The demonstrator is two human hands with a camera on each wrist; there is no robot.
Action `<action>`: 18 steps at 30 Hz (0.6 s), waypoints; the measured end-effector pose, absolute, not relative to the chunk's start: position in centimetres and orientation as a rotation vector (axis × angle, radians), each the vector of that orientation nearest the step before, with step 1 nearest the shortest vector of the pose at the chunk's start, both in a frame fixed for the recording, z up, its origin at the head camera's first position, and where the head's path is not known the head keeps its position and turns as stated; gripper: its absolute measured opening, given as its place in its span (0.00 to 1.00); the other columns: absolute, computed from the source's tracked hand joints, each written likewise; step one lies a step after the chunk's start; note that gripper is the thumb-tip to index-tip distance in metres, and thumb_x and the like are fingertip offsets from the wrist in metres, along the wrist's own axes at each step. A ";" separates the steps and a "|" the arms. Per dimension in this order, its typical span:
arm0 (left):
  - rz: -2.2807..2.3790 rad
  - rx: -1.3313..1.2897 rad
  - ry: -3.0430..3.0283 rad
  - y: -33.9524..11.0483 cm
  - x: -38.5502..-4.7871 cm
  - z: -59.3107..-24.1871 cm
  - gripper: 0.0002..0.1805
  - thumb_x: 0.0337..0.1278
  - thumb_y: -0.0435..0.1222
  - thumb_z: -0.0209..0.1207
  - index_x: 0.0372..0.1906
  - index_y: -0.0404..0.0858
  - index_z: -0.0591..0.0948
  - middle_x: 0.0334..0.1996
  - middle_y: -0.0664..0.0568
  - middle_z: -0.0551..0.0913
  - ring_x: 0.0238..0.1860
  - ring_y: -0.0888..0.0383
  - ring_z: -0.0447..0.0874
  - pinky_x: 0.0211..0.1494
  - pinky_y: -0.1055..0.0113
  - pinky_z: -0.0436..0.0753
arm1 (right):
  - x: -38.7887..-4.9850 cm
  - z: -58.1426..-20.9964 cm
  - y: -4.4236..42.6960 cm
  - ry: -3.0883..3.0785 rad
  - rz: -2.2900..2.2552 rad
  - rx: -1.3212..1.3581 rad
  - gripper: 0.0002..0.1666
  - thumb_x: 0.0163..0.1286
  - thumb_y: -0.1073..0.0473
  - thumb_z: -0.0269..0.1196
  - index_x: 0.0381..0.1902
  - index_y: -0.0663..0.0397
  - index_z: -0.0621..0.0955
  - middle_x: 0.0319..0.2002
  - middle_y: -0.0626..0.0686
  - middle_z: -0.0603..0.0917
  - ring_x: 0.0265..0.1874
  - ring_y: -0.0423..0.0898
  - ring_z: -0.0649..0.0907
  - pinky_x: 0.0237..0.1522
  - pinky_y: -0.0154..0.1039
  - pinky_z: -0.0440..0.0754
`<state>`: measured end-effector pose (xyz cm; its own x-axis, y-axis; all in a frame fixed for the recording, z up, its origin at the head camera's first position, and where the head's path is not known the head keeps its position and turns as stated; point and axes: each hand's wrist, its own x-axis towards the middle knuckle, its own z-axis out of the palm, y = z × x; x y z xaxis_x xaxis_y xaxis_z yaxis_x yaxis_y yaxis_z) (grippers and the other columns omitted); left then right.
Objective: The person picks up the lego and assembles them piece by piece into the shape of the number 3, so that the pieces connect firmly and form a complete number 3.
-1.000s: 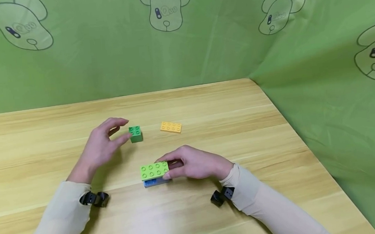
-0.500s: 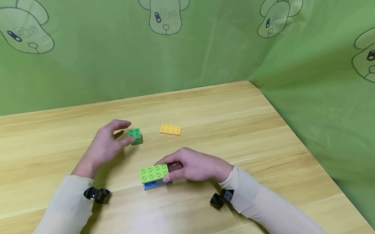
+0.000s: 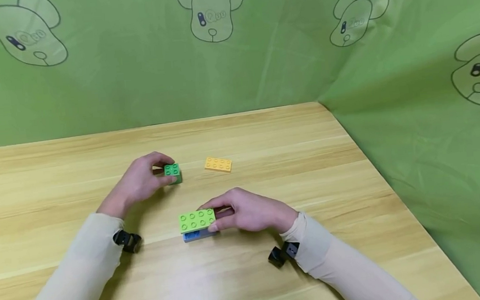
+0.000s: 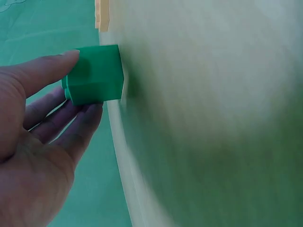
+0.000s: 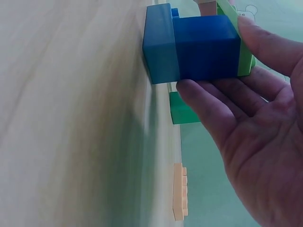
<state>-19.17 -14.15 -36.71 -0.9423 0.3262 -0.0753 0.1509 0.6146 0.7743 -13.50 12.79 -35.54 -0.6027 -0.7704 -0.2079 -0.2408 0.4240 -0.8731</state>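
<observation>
The left hand [image 3: 144, 178] pinches a green square brick [image 3: 172, 170] between thumb and fingers. In the left wrist view, the thumb lies on one side of that green brick [image 4: 97, 75] and fingertips on the other. The right hand [image 3: 249, 209] grips a stack with a lime-green plate [image 3: 197, 220] on top. Seen from the right wrist, the stack has a dark blue brick [image 5: 207, 47] between the lime plate [image 5: 245, 56] and a grey-blue piece [image 5: 162, 45] at the table side; the right hand [image 5: 265, 109] has thumb and fingers around it.
A yellow-orange plate [image 3: 218, 164] with studs lies right of the green brick, behind the stack. The wooden table [image 3: 292, 164] ends at a back edge and a slanting right edge. A green curtain [image 3: 139, 73] with printed bear heads hangs behind and to the right.
The left hand has moved right and closed its thumb and fingers on the green brick, which stands about where it was. The right hand and its stack have hardly moved.
</observation>
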 end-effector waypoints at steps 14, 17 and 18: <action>1.240 0.388 2.645 -14.5 -18.9 -37.2 0.22 0.59 0.32 0.66 0.56 0.29 0.77 0.49 0.41 0.78 0.53 0.43 0.76 0.57 0.49 0.76 | -13.4 -36.0 12.8 2.070 -1.148 -0.876 0.26 0.67 0.57 0.67 0.62 0.55 0.78 0.50 0.45 0.85 0.50 0.38 0.82 0.53 0.34 0.78; 1.243 0.398 2.668 -14.7 -18.7 -37.1 0.21 0.59 0.33 0.66 0.56 0.29 0.78 0.48 0.43 0.78 0.52 0.43 0.76 0.56 0.50 0.77 | -13.4 -35.9 12.7 2.072 -1.146 -0.875 0.26 0.67 0.57 0.67 0.62 0.55 0.78 0.51 0.46 0.84 0.50 0.37 0.82 0.53 0.34 0.78; 1.245 0.400 2.672 -14.8 -18.7 -37.1 0.21 0.59 0.33 0.66 0.56 0.29 0.78 0.48 0.43 0.78 0.52 0.44 0.76 0.56 0.50 0.77 | -13.5 -35.9 12.7 2.073 -1.145 -0.874 0.26 0.68 0.57 0.67 0.62 0.55 0.78 0.51 0.45 0.84 0.50 0.37 0.82 0.54 0.34 0.78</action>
